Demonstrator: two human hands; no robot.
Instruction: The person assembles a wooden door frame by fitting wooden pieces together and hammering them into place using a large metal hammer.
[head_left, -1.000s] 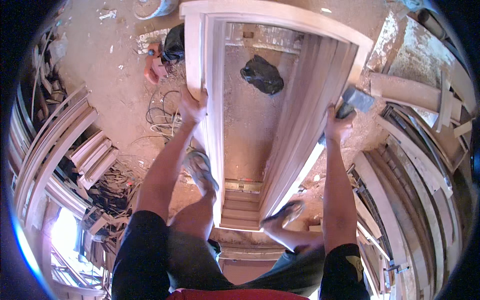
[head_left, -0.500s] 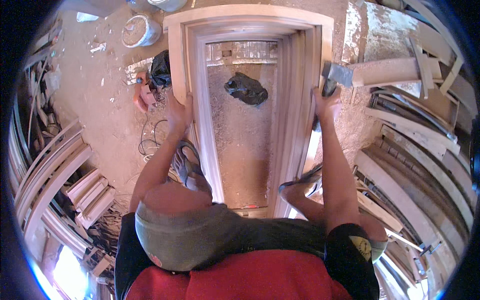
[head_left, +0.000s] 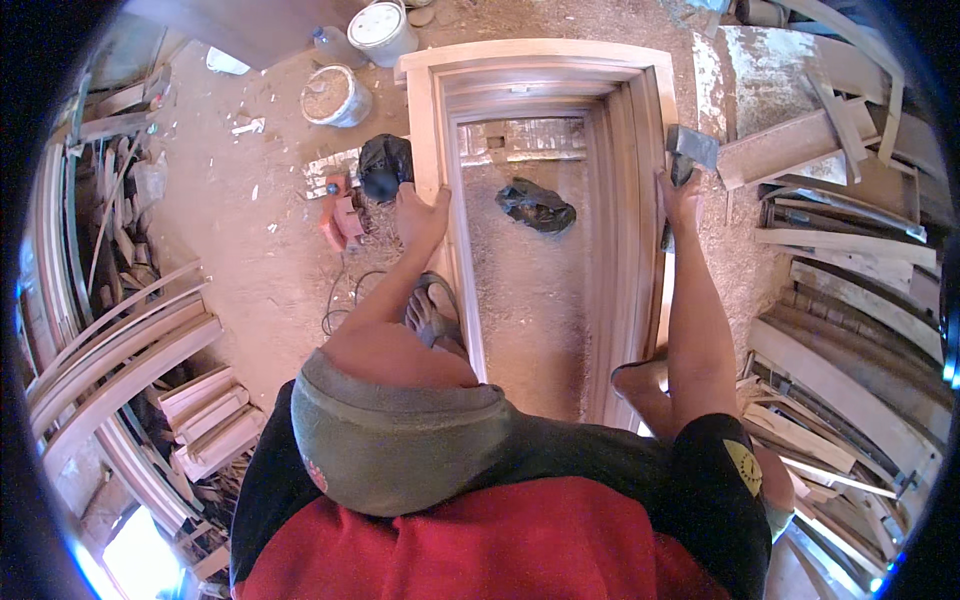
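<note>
A wooden door frame (head_left: 540, 75) lies flat on the sawdust floor (head_left: 250, 230), its top rail at the far end. The left hand (head_left: 420, 215) rests on the left side post of the frame, with the grip closed around its edge. The right hand (head_left: 680, 195) is on the right side post, and its grip holds a grey block-shaped tool (head_left: 688, 148) against the wood; how tightly the fingers close I cannot tell. Inside the frame, a black plastic bag (head_left: 535, 205) lies on the floor. Just left of the frame there are an orange power tool (head_left: 340, 215) and a dark bag (head_left: 383, 165). Two buckets (head_left: 335, 95) stand farther away. Curved wooden pieces (head_left: 110, 350) are stacked at the left.
</note>
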